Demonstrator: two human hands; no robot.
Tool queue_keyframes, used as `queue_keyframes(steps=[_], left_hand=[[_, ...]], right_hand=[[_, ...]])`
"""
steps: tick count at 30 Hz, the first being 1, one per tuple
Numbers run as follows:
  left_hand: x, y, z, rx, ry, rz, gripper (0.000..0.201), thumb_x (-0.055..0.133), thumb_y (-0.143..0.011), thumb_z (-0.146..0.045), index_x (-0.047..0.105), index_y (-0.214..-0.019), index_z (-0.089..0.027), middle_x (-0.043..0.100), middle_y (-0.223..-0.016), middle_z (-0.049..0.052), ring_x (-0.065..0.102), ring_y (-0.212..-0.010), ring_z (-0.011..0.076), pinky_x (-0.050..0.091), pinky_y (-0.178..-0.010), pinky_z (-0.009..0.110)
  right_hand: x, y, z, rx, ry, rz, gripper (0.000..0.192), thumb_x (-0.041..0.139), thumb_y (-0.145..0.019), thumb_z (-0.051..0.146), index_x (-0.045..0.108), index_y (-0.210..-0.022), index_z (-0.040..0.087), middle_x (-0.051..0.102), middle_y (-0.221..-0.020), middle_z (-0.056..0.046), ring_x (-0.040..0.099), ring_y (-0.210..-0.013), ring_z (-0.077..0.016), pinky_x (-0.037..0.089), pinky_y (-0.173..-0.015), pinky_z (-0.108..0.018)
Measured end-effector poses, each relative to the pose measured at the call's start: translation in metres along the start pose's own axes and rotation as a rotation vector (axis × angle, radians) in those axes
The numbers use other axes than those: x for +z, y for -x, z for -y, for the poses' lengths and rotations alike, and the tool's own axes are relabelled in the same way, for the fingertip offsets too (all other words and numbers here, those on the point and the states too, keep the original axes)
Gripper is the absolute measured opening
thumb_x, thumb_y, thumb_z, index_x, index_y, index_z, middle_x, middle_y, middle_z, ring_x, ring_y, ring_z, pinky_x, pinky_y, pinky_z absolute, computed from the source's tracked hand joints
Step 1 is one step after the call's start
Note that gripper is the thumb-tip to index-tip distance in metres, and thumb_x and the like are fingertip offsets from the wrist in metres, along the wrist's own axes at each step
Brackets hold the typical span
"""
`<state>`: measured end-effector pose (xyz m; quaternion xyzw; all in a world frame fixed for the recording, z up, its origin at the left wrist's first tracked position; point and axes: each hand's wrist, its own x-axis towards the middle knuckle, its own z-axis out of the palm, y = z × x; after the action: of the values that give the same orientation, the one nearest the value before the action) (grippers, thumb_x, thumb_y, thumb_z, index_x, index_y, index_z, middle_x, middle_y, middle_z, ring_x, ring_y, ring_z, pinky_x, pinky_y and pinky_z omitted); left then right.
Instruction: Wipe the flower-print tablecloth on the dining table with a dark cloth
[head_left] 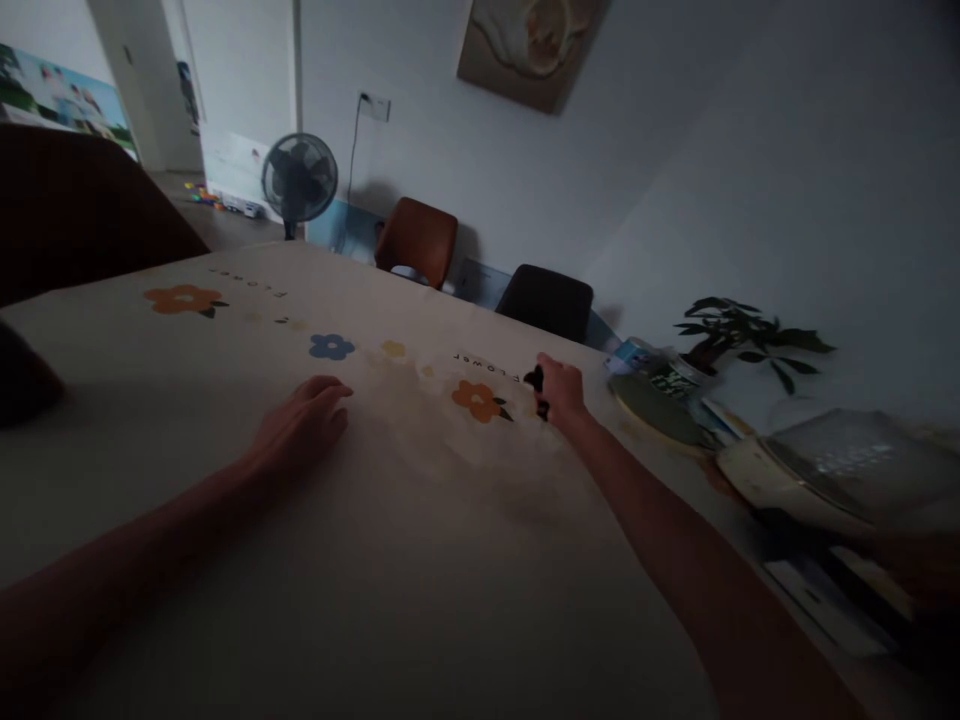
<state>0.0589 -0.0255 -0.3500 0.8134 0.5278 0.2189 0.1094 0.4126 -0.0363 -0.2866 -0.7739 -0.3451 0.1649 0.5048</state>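
Now right hand (561, 388) grips small black object (535, 381).

The small dark object (535, 385) is mostly hidden inside the right hand (561, 392), too blurred to identify.

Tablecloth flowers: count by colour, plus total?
Orange: 2, one at the far left, one beside the right hand
Blue: 1
Yellow: 1 clear one; fainter pale marks near it are too dim to count
Total: 4 flowers on the tablecloth
The right hand is closed on a small dark object; the left hand rests flat on the cloth.
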Motion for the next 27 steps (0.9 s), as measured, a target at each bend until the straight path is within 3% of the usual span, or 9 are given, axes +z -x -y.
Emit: queue_keyframes(steps=[4,8,12,15,17,19,22,27], left_hand=[[0.004,-0.001,0.006,-0.001,0.019,-0.001,0.046,0.034,-0.091,-0.034,0.062,-0.125,-0.021,0.055,-0.14,0.01,0.063,-0.113,0.0287,0.054,-0.091,0.046],[0.007,-0.001,0.011,0.032,0.071,-0.04,0.047,0.032,-0.09,-0.039,0.063,-0.121,-0.021,0.058,-0.135,0.011,0.064,-0.111,0.0283,0.054,-0.091,0.046],[0.013,0.0,0.017,0.074,0.078,-0.073,0.047,0.033,-0.09,-0.041,0.063,-0.121,-0.023,0.059,-0.132,0.01,0.065,-0.108,0.0274,0.054,-0.09,0.043],[0.017,0.002,0.022,0.116,0.049,-0.081,0.045,0.033,-0.091,-0.041,0.063,-0.121,-0.024,0.059,-0.133,0.009,0.066,-0.106,0.0268,0.055,-0.089,0.041],[0.018,0.003,0.024,0.117,0.019,-0.081,0.044,0.033,-0.092,-0.041,0.063,-0.121,-0.026,0.058,-0.133,0.008,0.066,-0.105,0.0267,0.055,-0.086,0.04],[0.018,0.004,0.025,0.12,0.001,-0.085,0.043,0.034,-0.093,-0.04,0.062,-0.123,-0.027,0.058,-0.134,0.008,0.065,-0.106,0.0266,0.054,-0.087,0.04],[0.018,0.004,0.026,0.142,-0.001,-0.095,0.043,0.034,-0.093,-0.041,0.062,-0.122,-0.026,0.058,-0.133,0.008,0.065,-0.107,0.0255,0.053,-0.09,0.038],[0.015,0.003,0.026,0.122,-0.008,-0.035,0.045,0.034,-0.091,-0.039,0.062,-0.123,-0.025,0.056,-0.136,0.008,0.063,-0.112,0.0266,0.053,-0.092,0.041]], right_hand=[[0.037,-0.061,0.035,-0.069,-0.026,-0.085,0.029,0.038,-0.098,0.032,0.045,-0.073,0.02,0.036,-0.05,0.007,0.038,-0.038,-0.0095,0.032,-0.036,-0.019],[0.089,-0.088,0.052,-0.201,0.05,0.043,0.021,0.051,-0.103,0.031,0.057,-0.092,0.013,0.055,-0.071,0.002,0.054,-0.055,-0.0094,0.048,-0.051,-0.021],[0.145,-0.069,0.04,-0.382,0.229,0.266,0.024,0.065,-0.099,0.034,0.062,-0.11,0.013,0.063,-0.105,-0.006,0.063,-0.09,-0.018,0.057,-0.079,-0.034],[0.18,-0.042,0.023,-0.531,0.382,0.465,0.026,0.065,-0.098,0.034,0.064,-0.117,0.016,0.059,-0.125,-0.009,0.058,-0.113,-0.0243,0.05,-0.099,-0.047],[0.19,-0.035,0.014,-0.599,0.472,0.537,0.033,0.065,-0.098,0.035,0.061,-0.125,0.017,0.053,-0.136,-0.011,0.052,-0.124,-0.0282,0.043,-0.107,-0.054],[0.186,-0.042,0.006,-0.608,0.56,0.546,0.039,0.064,-0.099,0.037,0.057,-0.133,0.018,0.049,-0.142,-0.011,0.047,-0.13,-0.0307,0.038,-0.11,-0.058],[0.155,-0.071,-0.009,-0.534,0.697,0.486,0.042,0.06,-0.101,0.04,0.054,-0.137,0.02,0.044,-0.146,-0.012,0.043,-0.134,-0.0318,0.035,-0.112,-0.059],[0.057,-0.118,-0.051,-0.358,0.925,0.327,0.046,0.061,-0.1,0.041,0.051,-0.139,0.018,0.044,-0.145,-0.013,0.045,-0.131,-0.0326,0.039,-0.108,-0.059]])
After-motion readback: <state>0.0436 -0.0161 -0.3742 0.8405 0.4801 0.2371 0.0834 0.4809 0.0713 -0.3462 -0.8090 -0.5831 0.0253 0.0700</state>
